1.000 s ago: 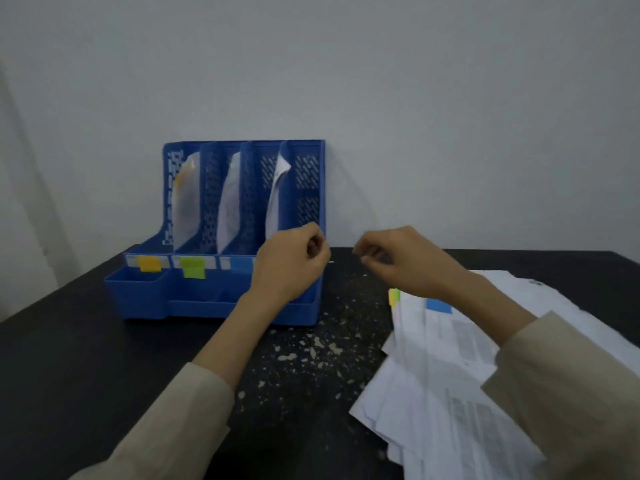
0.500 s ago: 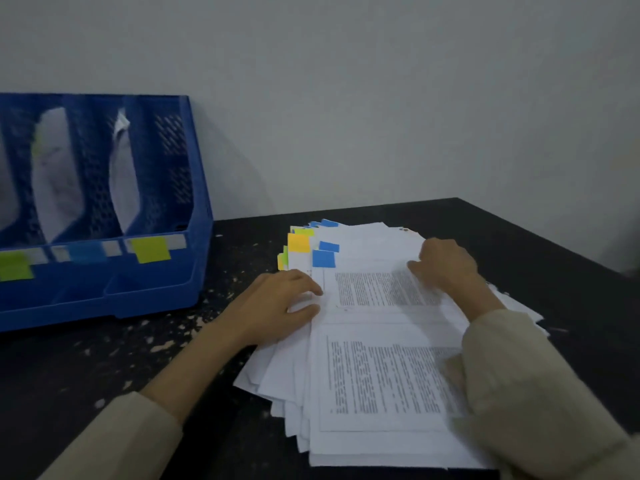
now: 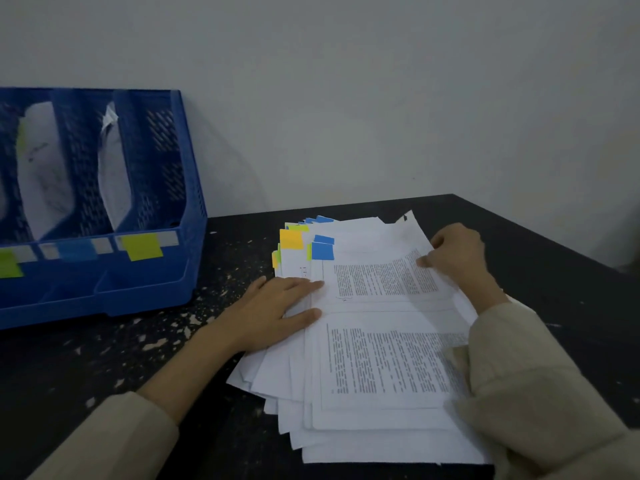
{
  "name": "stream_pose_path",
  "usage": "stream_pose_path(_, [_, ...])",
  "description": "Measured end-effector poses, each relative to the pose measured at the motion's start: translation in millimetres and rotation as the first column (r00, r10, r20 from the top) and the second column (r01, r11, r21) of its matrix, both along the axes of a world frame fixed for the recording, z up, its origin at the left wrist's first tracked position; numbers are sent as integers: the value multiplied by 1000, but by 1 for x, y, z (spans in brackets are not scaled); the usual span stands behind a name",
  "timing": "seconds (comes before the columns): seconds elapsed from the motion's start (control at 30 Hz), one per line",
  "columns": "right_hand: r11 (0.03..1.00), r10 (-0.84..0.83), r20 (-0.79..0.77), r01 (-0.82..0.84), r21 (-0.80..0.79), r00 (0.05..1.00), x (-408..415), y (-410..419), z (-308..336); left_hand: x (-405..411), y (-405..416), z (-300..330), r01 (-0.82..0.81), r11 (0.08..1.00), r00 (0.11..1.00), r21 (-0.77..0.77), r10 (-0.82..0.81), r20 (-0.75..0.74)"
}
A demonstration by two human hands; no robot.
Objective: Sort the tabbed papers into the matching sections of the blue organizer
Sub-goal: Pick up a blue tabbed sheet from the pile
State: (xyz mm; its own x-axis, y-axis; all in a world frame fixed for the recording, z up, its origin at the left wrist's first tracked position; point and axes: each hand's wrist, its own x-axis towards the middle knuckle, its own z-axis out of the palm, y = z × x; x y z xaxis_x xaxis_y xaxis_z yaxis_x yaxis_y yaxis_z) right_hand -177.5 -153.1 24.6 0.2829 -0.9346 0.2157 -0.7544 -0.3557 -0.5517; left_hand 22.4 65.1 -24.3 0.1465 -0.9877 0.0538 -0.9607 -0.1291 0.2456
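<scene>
Lying fanned near the table's [image 3: 540, 237] right front edge, the papers [image 3: 381, 362] carry both hands. Left hand [image 3: 273, 311] rests flat on the stack's left side, fingers straight. Right hand [image 3: 457, 254] pinches the top sheet's far right edge, fingers curled on it. Orange, yellow and blue tabs [image 3: 322, 251] stick out at the stack's far left corner. Farther left, the organizer [image 3: 166, 271] stands against the wall, sheets upright in its sections, coloured labels [image 3: 142, 247] along its front rail.
</scene>
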Motion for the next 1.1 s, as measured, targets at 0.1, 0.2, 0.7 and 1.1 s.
stream_pose_path(0.1, [986, -12, 39, 19, -163, 999, 3, 3, -7, 1, 0, 2, -29, 1000, 1000, -2, 29, -6])
stream_pose_path(0.2, [947, -3, 42, 16, -319, 999, 5, 4, -10, 0, 1, 4, -54, 998, 998, 16, 55, -37])
stream_pose_path(0.7, [775, 407, 636, 120, -620, 656, 22, 21, 18, 4, 4, 34, -244, 911, 888, -332, 72, -454])
stream_pose_path(1.1, [848, 529, 780, -239, -473, 334, 84, 71, 98, 32, 25, 73, -567, 611, 676, -553, -39, -736])
